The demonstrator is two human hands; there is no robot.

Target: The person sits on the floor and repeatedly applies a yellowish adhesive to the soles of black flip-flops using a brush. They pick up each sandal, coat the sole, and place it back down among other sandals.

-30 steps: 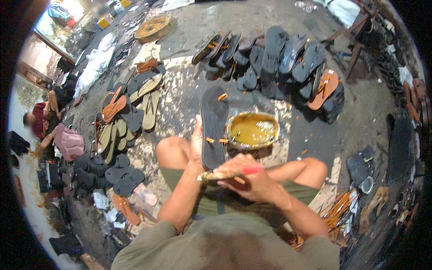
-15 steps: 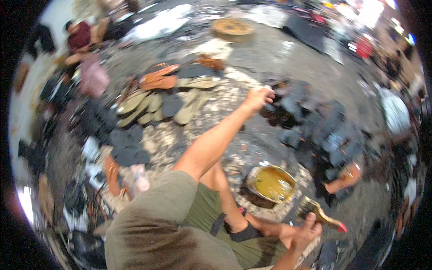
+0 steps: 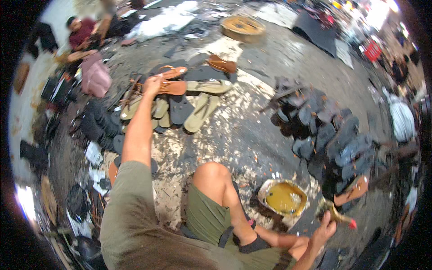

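My left hand (image 3: 153, 85) reaches far out to the sandals at the left, its fingers closed at the end of an orange sandal (image 3: 173, 87). A second orange sandal (image 3: 174, 73) lies just beyond it. Olive-green soles (image 3: 201, 113) and dark soles (image 3: 181, 109) are spread around and below that hand. At the lower right, my right hand (image 3: 325, 230) grips a brush (image 3: 334, 214) with a pale handle and red tip. Left of the brush stands a bowl (image 3: 266, 203) of yellow-brown, shiny liquid, possibly glue.
Dark sandals (image 3: 326, 135) form a long row at the right, with a tan sole (image 3: 353, 191) at its near end. A round wooden block (image 3: 243, 30) stands at the back. Another person (image 3: 83, 33) sits at the far left. My bent knee (image 3: 211, 173) is between my arms.
My left hand has swung from the dark sandals at the right to the orange sandals at the left. My right hand still holds the brush beside the bowl.
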